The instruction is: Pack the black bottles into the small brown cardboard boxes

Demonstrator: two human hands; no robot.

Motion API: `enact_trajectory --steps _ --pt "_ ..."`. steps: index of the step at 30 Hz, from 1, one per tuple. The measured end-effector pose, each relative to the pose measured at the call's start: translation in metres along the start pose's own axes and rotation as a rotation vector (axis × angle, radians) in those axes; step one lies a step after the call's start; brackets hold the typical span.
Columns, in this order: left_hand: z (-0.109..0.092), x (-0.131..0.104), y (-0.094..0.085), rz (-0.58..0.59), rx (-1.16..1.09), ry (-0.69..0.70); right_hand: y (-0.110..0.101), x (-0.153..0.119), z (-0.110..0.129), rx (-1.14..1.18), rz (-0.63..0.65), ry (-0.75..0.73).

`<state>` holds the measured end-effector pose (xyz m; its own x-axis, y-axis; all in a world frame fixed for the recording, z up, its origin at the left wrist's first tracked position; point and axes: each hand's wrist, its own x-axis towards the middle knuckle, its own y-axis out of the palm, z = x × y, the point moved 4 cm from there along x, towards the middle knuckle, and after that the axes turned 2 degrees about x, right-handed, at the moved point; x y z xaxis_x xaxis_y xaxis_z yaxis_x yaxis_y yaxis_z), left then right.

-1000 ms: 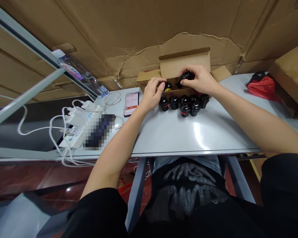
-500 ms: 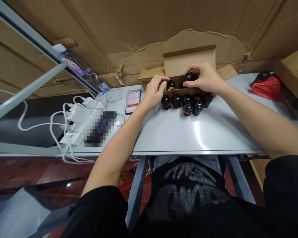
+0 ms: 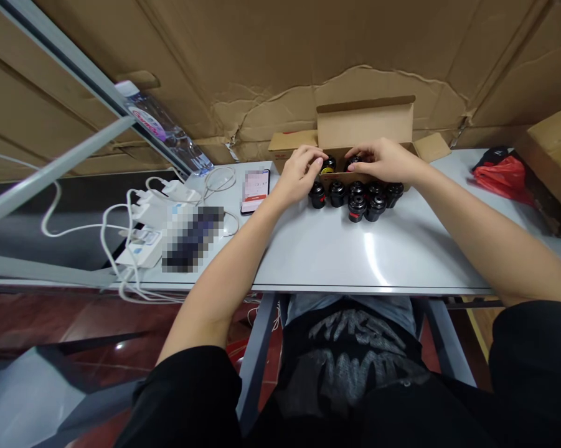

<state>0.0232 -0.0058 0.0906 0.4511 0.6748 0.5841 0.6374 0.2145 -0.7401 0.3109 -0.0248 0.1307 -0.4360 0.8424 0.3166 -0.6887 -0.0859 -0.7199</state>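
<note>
Placement seems the step, with my right hand (image 3: 383, 162)'s grip clamped on a jar (image 3: 354, 160) inside the far box (image 3: 365, 126), my left hand (image 3: 299, 172)'s grip unreadable beside the yellow-banded jar (image 3: 327, 165), so I judge a gentle release is called for.

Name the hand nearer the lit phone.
Left. The left hand is to the right of the lit phone, at the open box's left end; the right hand is farther right, over the same box.
</note>
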Motion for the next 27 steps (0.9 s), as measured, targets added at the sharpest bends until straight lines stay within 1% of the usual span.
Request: enact_trajectory --steps 5,9,12,17,23,27 --pt "0.001 0.001 0.002 0.009 -0.002 0.003 0.001 0.002 -0.003 -0.013 0.043 -0.013" --pt "-0.003 0.001 -0.002 0.015 0.002 0.014 0.003 0.005 -0.007 -0.014 0.076 -0.029" --pt "-0.005 0.001 -0.006 0.037 0.01 0.013 0.004 0.007 -0.01 -0.035 0.103 -0.017" --pt "-0.008 0.0 -0.009 0.073 0.042 0.054 0.006 0.011 -0.011 -0.117 0.163 0.028" --pt "-0.01 -0.001 -0.009 0.127 0.065 0.065 0.009 0.011 -0.007 -0.072 0.166 0.012" --pt "-0.011 -0.001 -0.008 0.155 0.065 0.07 0.008 0.008 -0.004 -0.088 0.181 0.025"
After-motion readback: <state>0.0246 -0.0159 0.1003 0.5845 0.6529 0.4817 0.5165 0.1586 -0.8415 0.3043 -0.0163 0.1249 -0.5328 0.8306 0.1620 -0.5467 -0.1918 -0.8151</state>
